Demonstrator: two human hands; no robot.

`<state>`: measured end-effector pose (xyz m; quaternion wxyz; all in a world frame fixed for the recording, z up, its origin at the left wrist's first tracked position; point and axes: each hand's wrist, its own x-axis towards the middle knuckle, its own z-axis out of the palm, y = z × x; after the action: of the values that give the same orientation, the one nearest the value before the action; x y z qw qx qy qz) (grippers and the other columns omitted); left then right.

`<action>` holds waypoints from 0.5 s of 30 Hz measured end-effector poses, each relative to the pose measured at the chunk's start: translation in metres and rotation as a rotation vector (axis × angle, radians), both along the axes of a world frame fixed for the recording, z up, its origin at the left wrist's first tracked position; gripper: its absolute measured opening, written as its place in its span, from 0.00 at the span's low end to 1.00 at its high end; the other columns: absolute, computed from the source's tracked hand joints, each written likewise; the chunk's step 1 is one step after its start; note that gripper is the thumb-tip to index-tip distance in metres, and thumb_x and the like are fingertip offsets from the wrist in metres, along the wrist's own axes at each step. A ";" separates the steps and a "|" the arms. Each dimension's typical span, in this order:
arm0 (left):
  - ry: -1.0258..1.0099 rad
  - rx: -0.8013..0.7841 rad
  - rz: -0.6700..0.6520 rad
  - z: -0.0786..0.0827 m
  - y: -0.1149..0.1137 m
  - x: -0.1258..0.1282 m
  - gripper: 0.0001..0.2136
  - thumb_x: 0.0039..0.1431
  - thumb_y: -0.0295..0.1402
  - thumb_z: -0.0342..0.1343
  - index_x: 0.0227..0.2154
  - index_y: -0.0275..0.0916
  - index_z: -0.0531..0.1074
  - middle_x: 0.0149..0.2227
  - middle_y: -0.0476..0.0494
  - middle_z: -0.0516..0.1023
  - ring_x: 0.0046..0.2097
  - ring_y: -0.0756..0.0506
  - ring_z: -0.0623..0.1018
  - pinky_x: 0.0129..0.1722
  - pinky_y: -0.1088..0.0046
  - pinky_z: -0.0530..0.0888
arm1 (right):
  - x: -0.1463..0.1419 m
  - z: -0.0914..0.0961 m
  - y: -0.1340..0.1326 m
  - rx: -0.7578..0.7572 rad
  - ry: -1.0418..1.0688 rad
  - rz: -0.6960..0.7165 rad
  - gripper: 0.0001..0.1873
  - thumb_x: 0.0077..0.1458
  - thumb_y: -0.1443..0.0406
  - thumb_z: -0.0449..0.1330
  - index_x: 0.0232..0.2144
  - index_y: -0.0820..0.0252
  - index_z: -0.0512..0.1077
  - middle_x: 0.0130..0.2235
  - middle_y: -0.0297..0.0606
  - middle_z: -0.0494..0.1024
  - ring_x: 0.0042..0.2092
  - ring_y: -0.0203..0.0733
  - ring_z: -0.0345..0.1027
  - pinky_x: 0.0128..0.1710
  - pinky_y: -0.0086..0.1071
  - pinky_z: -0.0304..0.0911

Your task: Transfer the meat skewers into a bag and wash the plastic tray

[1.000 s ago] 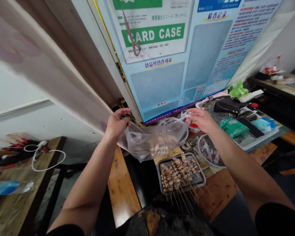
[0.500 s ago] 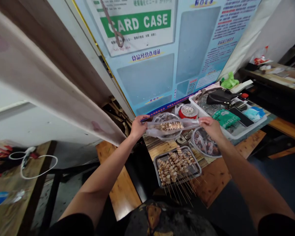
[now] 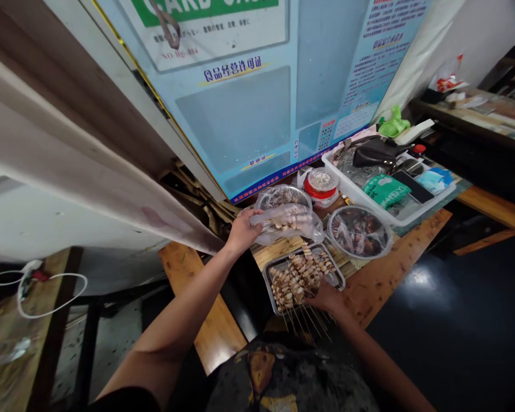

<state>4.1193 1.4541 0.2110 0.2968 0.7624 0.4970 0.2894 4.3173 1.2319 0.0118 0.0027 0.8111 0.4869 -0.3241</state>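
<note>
1. Holding a clear plastic bag (image 3: 289, 220) by its left end, the left hand (image 3: 241, 232) pinches the gathered film between the thumb and curled fingers. The bag hangs just above the table, behind the tray. Inside it are pale meat pieces on sticks.
2. The right hand (image 3: 326, 297) lies on the bare stick ends of the skewers (image 3: 300, 274) at the tray's near edge. Whether its fingers close around them cannot be told.
3. The tray (image 3: 268, 284) is a shallow metal rectangle. It holds the skewers in a loose heap of pale and brown chunks, with thin wooden sticks jutting over the near rim.
4. Just right of the tray, a round clear bowl (image 3: 359, 232) lined with crinkled film holds dark meat.
5. Behind the bag stands a far bowl (image 3: 278, 195), also wrapped in film. Beside it is a small round tub (image 3: 321, 184) with a red rim.
6. Further right, a white plastic bin (image 3: 352, 191) holds a black pouch (image 3: 375, 154), a green packet (image 3: 384, 190) and a phone (image 3: 416, 187).
7. The table (image 3: 386, 274) is made of worn orange-brown wooden planks. A large blue poster (image 3: 249, 109) with Chinese print leans behind it. To the right, the floor (image 3: 455, 297) is dark and glossy.
</note>
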 end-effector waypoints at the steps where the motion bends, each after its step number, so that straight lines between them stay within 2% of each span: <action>1: -0.002 0.001 -0.003 -0.001 -0.001 0.001 0.19 0.52 0.27 0.59 0.47 0.37 0.80 0.46 0.41 0.78 0.37 0.47 0.76 0.45 0.68 0.77 | -0.005 0.003 0.002 -0.050 -0.027 0.010 0.58 0.46 0.45 0.69 0.68 0.75 0.58 0.58 0.67 0.72 0.60 0.66 0.69 0.59 0.51 0.64; 4: 0.010 -0.010 -0.008 -0.003 -0.005 0.002 0.19 0.51 0.28 0.60 0.48 0.37 0.79 0.46 0.42 0.79 0.39 0.46 0.76 0.45 0.68 0.76 | -0.019 0.007 0.007 -0.071 -0.118 0.025 0.55 0.51 0.51 0.68 0.70 0.75 0.53 0.59 0.66 0.71 0.58 0.62 0.70 0.57 0.48 0.66; 8: 0.049 -0.051 -0.001 -0.003 -0.010 0.003 0.19 0.52 0.28 0.61 0.48 0.38 0.80 0.43 0.44 0.79 0.37 0.47 0.75 0.44 0.69 0.75 | -0.028 -0.003 0.009 -0.075 -0.152 0.012 0.49 0.53 0.60 0.66 0.70 0.74 0.52 0.57 0.66 0.72 0.54 0.59 0.74 0.51 0.45 0.69; 12: 0.044 -0.071 0.017 -0.004 -0.013 0.004 0.18 0.51 0.27 0.61 0.47 0.38 0.80 0.43 0.44 0.79 0.36 0.48 0.75 0.41 0.71 0.75 | -0.030 -0.018 0.013 -0.053 -0.161 -0.005 0.40 0.59 0.69 0.55 0.70 0.77 0.51 0.57 0.68 0.71 0.51 0.55 0.77 0.47 0.41 0.72; 15: 0.028 -0.087 0.018 -0.005 -0.013 0.003 0.17 0.52 0.27 0.61 0.47 0.37 0.79 0.46 0.43 0.79 0.36 0.49 0.76 0.40 0.72 0.75 | -0.032 -0.027 0.012 -0.006 -0.172 -0.044 0.36 0.60 0.73 0.48 0.69 0.80 0.51 0.56 0.70 0.71 0.49 0.51 0.78 0.44 0.37 0.72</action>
<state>4.1226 1.4407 0.2056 0.3200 0.7481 0.5203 0.2594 4.2854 1.2443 -0.0149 0.0397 0.8465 0.4660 -0.2544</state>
